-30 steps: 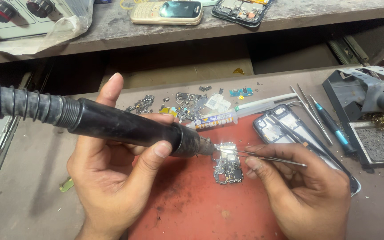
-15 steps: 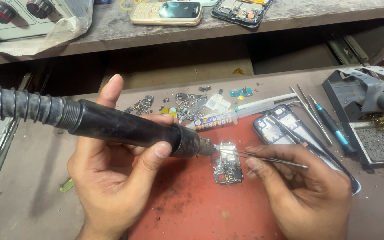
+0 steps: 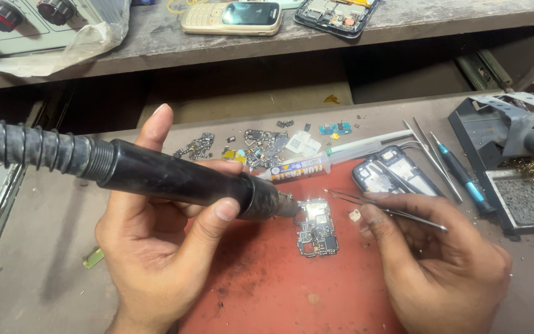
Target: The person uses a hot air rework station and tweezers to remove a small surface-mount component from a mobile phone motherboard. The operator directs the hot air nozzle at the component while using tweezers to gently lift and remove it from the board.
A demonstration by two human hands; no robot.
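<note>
Gripping hot-air wand [image 3: 180, 182], nozzle rightward: left hand [image 3: 156, 260] | right hand [image 3: 440, 260] pinching tweezers [image 3: 384, 207]

Under our left hand [image 3: 156, 247] the hot-air handle [image 3: 174, 182] hides part of the palm, and its ribbed hose [image 3: 26, 147] runs out past the left edge. Both wrists are cut off by the bottom edge. Our right hand [image 3: 434, 260] covers the rear of the tweezers [image 3: 384, 207], and we cannot tell whether their tips grip anything. The loose parts [image 3: 254, 145] beyond our left fingers are too small to identify. Far right of our right hand, the stand [image 3: 514, 133] is clipped by the edge.
</note>
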